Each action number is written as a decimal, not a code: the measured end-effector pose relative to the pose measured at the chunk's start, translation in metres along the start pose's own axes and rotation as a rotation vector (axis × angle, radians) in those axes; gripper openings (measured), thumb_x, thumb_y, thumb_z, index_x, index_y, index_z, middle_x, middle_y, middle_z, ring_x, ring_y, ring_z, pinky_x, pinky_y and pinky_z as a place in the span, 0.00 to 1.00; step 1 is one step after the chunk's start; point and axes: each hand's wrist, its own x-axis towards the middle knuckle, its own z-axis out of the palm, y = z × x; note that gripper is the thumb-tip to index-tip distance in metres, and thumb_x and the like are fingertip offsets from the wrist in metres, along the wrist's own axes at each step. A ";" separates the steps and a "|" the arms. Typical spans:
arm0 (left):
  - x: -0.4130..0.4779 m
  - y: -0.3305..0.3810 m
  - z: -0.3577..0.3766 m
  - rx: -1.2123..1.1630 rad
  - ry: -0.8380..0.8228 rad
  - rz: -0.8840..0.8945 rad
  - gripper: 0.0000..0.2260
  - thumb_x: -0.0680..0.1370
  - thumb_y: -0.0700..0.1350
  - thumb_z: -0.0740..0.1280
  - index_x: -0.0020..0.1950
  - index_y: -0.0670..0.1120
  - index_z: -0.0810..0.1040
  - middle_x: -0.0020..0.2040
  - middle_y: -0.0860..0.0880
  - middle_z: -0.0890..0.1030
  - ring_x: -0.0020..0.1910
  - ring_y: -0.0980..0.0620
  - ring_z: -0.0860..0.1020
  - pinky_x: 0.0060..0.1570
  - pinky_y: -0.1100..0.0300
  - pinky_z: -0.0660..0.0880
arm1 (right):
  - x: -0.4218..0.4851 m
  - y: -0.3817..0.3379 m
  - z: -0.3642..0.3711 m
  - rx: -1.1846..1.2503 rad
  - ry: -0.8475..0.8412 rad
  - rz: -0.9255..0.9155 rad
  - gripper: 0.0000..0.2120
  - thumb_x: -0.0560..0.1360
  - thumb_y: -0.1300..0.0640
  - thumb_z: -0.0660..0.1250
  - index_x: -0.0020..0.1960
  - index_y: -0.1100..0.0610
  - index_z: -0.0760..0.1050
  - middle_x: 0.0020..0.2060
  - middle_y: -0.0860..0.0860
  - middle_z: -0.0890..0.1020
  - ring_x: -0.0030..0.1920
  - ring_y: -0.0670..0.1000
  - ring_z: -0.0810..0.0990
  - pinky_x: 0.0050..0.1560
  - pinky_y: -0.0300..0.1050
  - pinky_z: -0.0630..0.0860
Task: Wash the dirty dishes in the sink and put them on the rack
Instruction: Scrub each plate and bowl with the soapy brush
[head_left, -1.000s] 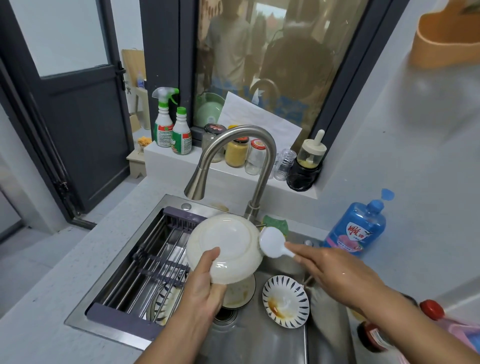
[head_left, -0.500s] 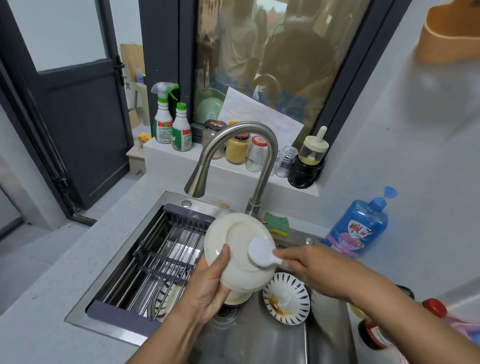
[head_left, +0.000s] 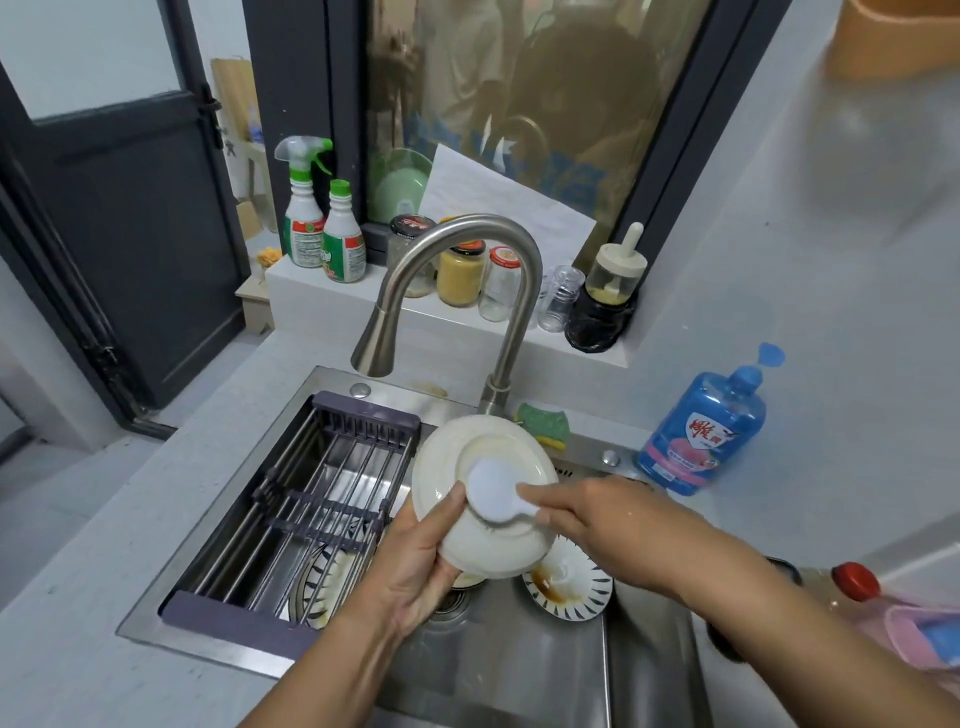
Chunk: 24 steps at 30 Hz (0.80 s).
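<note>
My left hand (head_left: 415, 577) grips a cream bowl (head_left: 452, 462) by its lower rim, tilted up over the steel sink (head_left: 545, 670). My right hand (head_left: 608, 525) holds a white round dish brush (head_left: 492, 491) by its handle, its head pressed against the bowl's face. Below the bowl a striped saucer (head_left: 576, 592) with brown sauce lies on the sink floor. Another striped plate (head_left: 332, 582) lies under the purple-framed wire rack (head_left: 322, 499) spanning the sink's left half.
The curved steel faucet (head_left: 447, 291) arches above the bowl. A green sponge (head_left: 543, 421) lies on the sink's back ledge, a blue soap bottle (head_left: 706, 426) to its right. Spray bottles (head_left: 317, 223) and jars crowd the windowsill. A red-capped bottle (head_left: 852, 582) stands at the right.
The brush head has moved left from the bowl's right edge onto the middle of its face. The bowl has shifted a little to the right in my left hand.
</note>
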 end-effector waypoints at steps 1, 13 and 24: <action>-0.001 -0.004 -0.001 -0.004 -0.012 -0.006 0.22 0.80 0.38 0.68 0.74 0.41 0.71 0.68 0.34 0.78 0.67 0.36 0.77 0.57 0.44 0.80 | 0.004 0.000 0.000 -0.001 0.032 0.016 0.20 0.84 0.37 0.53 0.75 0.29 0.61 0.73 0.44 0.73 0.72 0.53 0.72 0.65 0.49 0.72; 0.031 -0.016 -0.003 0.712 0.077 0.046 0.19 0.71 0.46 0.76 0.61 0.46 0.81 0.54 0.45 0.86 0.54 0.44 0.84 0.57 0.47 0.80 | 0.032 0.016 0.009 0.644 0.277 0.043 0.10 0.84 0.47 0.61 0.60 0.36 0.78 0.26 0.32 0.77 0.30 0.34 0.75 0.30 0.29 0.68; 0.060 -0.084 -0.056 1.765 -0.109 0.100 0.24 0.77 0.47 0.59 0.72 0.62 0.72 0.65 0.57 0.81 0.63 0.53 0.79 0.62 0.57 0.74 | 0.062 0.047 0.088 0.521 0.112 0.157 0.11 0.82 0.48 0.63 0.60 0.38 0.80 0.34 0.37 0.82 0.37 0.38 0.79 0.43 0.39 0.75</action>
